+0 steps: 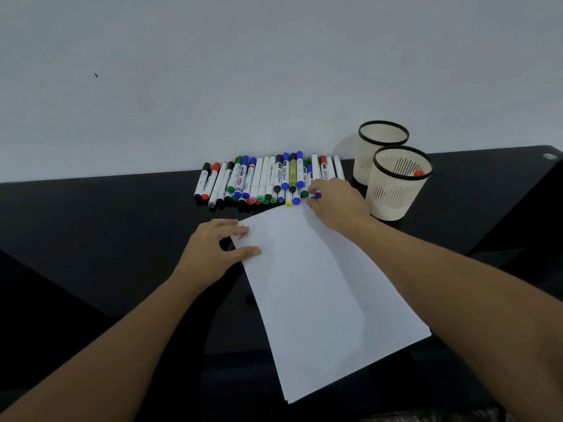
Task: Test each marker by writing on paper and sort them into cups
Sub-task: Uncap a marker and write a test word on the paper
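Note:
A row of several markers [262, 179] with black, red, green and blue caps lies against the wall on the black table [106, 226]. My right hand [336, 204] reaches into the row's right end and pinches a marker with a blue cap [316, 195]. My left hand [217, 249] rests with straight fingers on the top left corner of the white paper [320, 293], beside red scribbles [242, 234]. Two cream slotted cups stand at the right: the near cup [396, 187] holds a red-capped marker [418, 173]; the far cup [380, 147] shows nothing inside.
A pale wall [243, 71] rises directly behind the markers and cups. The table's right edge falls away past the cups, with a small round fitting [549, 156] at its far corner.

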Motion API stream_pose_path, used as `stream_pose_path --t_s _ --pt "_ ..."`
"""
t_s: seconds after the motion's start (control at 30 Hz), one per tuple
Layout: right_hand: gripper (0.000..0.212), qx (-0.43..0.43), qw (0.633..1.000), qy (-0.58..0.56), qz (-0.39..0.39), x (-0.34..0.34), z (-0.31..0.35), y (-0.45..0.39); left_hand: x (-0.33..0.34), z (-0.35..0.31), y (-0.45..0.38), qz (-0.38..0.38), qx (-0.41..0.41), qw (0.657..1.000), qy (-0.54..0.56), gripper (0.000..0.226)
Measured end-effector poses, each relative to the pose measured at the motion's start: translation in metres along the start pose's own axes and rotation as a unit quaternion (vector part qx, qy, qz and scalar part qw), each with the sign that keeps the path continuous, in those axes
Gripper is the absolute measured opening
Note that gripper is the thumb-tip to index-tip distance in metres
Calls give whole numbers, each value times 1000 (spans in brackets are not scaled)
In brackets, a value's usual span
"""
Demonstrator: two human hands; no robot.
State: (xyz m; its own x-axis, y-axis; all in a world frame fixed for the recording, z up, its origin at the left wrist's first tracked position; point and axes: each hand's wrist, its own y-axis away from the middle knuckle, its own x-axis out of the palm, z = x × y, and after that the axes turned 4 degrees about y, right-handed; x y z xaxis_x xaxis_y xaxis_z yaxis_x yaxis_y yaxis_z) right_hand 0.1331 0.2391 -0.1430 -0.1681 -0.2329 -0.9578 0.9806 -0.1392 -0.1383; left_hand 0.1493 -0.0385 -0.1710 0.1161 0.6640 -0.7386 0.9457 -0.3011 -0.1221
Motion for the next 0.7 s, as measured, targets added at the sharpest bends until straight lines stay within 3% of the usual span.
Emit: stream_pose_path --t_s 0.17,0.3,0.43,0.53,0.7 --pt "15 -58 975 -102 -187 -3 4 19 -2 1 -4 7 -13 999 32 58" --pt "11 -85 929 -230 -278 -23 15 49 -3 -8 -4 -48 -16 996 76 61" --pt "5 -50 888 -376 -261 -35 30 78 -2 -30 -7 -56 44 996 45 69" --pt "9 -14 880 -427 -207 -34 37 93 -4 -50 -9 -64 88 994 -13 67" --pt "12 23 888 -439 -137 -24 26 99 -19 -50 -5 -40 102 994 -12 33"
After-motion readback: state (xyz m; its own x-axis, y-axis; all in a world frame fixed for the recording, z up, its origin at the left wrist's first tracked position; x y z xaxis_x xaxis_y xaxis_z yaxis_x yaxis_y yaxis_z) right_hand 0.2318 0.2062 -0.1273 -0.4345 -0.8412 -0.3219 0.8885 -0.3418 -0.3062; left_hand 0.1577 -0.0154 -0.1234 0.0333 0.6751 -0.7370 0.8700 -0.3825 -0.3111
